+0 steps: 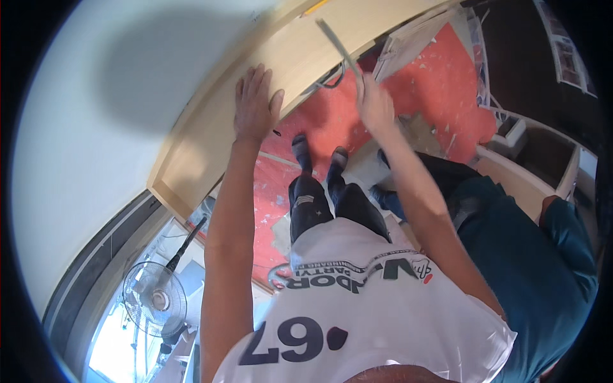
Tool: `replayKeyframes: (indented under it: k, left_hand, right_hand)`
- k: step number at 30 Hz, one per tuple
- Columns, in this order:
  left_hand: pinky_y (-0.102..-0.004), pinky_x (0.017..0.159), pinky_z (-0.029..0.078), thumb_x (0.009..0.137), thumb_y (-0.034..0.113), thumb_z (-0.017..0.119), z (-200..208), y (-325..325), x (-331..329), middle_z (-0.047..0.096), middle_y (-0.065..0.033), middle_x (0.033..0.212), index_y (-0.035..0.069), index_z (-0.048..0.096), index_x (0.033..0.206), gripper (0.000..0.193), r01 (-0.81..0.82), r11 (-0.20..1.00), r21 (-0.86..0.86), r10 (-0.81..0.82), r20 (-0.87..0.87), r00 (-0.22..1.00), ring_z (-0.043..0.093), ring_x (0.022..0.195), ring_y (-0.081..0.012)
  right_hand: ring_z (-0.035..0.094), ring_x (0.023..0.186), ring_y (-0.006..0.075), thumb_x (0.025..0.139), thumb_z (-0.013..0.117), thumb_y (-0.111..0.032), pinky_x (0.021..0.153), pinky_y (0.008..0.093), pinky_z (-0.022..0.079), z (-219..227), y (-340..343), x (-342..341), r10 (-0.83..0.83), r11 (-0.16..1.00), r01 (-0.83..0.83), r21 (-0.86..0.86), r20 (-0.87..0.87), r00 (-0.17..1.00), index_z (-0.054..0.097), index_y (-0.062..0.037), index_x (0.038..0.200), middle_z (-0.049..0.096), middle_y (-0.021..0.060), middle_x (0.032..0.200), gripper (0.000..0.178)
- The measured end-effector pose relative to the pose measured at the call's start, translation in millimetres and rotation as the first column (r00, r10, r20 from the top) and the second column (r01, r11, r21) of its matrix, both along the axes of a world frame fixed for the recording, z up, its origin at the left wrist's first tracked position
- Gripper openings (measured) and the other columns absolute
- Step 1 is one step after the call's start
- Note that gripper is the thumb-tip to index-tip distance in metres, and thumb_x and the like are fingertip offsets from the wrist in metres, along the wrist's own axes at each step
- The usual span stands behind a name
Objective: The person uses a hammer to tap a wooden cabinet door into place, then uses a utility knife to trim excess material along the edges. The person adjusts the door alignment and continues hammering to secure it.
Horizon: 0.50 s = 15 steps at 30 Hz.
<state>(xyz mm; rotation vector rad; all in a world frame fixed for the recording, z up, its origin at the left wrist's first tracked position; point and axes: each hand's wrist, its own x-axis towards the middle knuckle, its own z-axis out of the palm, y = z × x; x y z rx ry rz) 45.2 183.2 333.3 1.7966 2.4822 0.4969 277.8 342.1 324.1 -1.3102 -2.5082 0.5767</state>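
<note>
My left hand (pixel 254 105) lies flat, fingers spread, against the face of a long pale wooden panel (pixel 211 137) that runs along the white wall. My right hand (pixel 373 102) is closed around a thin flat metal tool (pixel 337 45), a blade or ruler, whose far end rests on the panel near its upper part. My legs and shoes show below, standing on a red, paint-spattered floor (pixel 440 83).
Another person in a teal shirt (pixel 530 255) stands close at my right. A standing fan (pixel 155 299) sits at lower left. Boards and a wooden cabinet frame (pixel 543 172) are at the right. A black cable (pixel 332 80) hangs under the panel.
</note>
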Motion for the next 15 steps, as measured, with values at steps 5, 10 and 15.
replayKeyframes:
  k: [5, 10, 15]
  left_hand:
    - [-0.0511, 0.116, 0.027, 0.094, 0.034, 0.060, -2, -2, -5, 0.043, -0.0155, 0.149, 0.002, 0.048, 0.139, 0.056, -0.027, 0.998, 0.064, 0.027, 0.003, 1.000, 0.037, 0.141, -0.0346]
    - [-0.0506, 0.116, 0.028, 0.094, 0.034, 0.060, -2, 6, -2, 0.045, -0.0161, 0.148, 0.002, 0.050, 0.137, 0.054, -0.010, 0.999, 0.044, 0.010, 0.015, 1.000, 0.037, 0.141, -0.0339]
    - [-0.0500, 0.117, 0.026, 0.094, 0.031, 0.060, 0, -6, -3, 0.044, -0.0162, 0.148, 0.002, 0.050, 0.137, 0.053, -0.058, 0.998, 0.038, 0.057, 0.038, 0.998, 0.037, 0.141, -0.0329]
  right_hand:
    - [0.064, 0.067, 0.0457, 0.102, 0.048, -0.027, 0.058, 0.0586, 0.048, -14, -54, 34, 0.067, 0.990, -0.068, -0.123, -0.009, 0.998, 0.056, -0.0062, 0.103, 0.063, 0.0254, 0.071, 0.023]
    - [0.063, 0.063, 0.0459, 0.103, 0.046, -0.023, 0.053, 0.0570, 0.047, 4, 38, -7, 0.014, 0.999, -0.014, 0.047, 0.001, 1.000, 0.056, -0.0058, 0.105, 0.061, 0.0265, 0.069, 0.020]
    - [0.062, 0.067, 0.0479, 0.103, 0.045, -0.022, 0.053, 0.0588, 0.047, -2, -62, 40, 0.153, 0.975, -0.151, -0.162, 0.000, 0.988, 0.054, -0.0065, 0.100, 0.062, 0.0261, 0.069, 0.018]
